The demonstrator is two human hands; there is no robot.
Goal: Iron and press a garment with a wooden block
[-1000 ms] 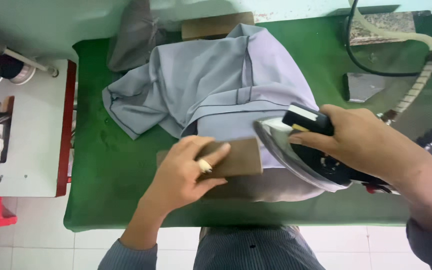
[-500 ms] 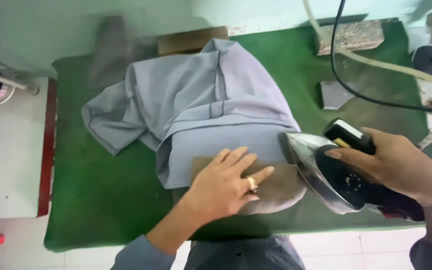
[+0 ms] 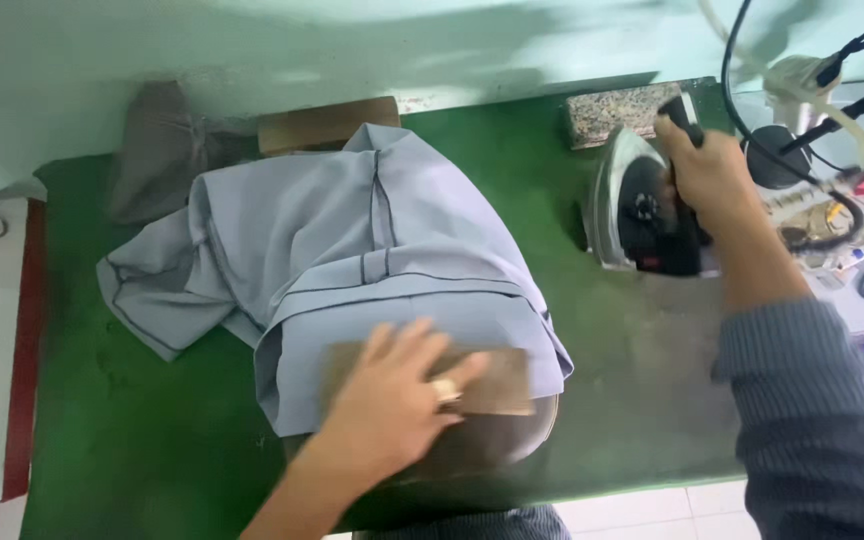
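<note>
We've got a green felt-covered desk (image 3: 112,440) with a rumpled light grey-blue garment with dark seams (image 3: 352,250) spread over the middle of it. Near the front edge a flat brown cardboard strip (image 3: 497,385) lies on the garment's hem, and our left hand (image 3: 392,410) presses flat on it, fingers spread apart. Over on the right side of the desk, our right hand (image 3: 712,175) has its fingers clamped round the handle of a silver-and-black steam iron (image 3: 642,205), just beside a speckled grey rectangular pad (image 3: 612,112), well apart from the garment.
</note>
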